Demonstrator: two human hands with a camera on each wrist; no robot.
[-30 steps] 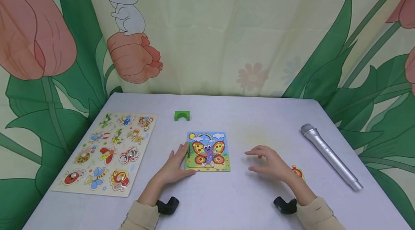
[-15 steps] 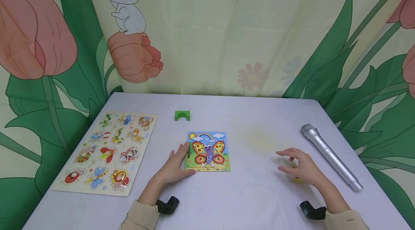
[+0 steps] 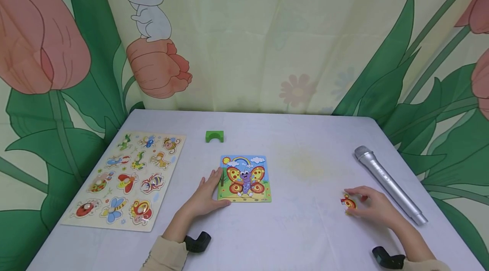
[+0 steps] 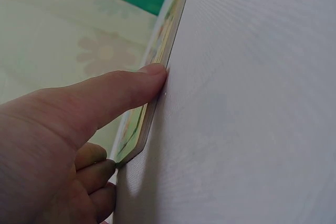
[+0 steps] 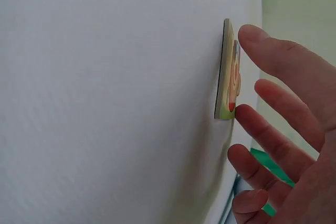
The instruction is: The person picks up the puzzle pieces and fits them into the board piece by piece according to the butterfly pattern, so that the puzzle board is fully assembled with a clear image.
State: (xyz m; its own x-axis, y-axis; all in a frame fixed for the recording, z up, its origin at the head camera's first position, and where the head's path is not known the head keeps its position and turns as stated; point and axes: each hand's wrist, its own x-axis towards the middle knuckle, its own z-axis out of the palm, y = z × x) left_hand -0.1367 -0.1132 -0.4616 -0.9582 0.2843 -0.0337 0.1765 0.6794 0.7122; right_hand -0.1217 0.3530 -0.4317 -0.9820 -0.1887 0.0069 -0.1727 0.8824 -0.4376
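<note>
A square butterfly picture board (image 3: 244, 182) lies flat on the table. My left hand (image 3: 207, 193) rests at its left side, fingers extended along the edge. In the left wrist view, the thumb (image 4: 131, 87) touches the board's edge (image 4: 152, 95). Farther right, my right hand (image 3: 372, 205) hovers around a small picture board (image 3: 348, 201) with a red-and-yellow figure on it. The right wrist view shows this small board (image 5: 227, 74) lying on the table, with thumb and fingers spread beside it. The right palm partly covers it in the head view.
A large insect puzzle board (image 3: 126, 182) lies at the left of the white table (image 3: 290, 237). Behind the butterfly board stands a green arch block (image 3: 214, 136). A silver microphone (image 3: 391, 186) lies at the right, close beyond the right hand.
My right hand has moved right and slightly nearer, from beside the butterfly board to the small picture board, which now shows between its fingers. The left hand has stayed in place.
</note>
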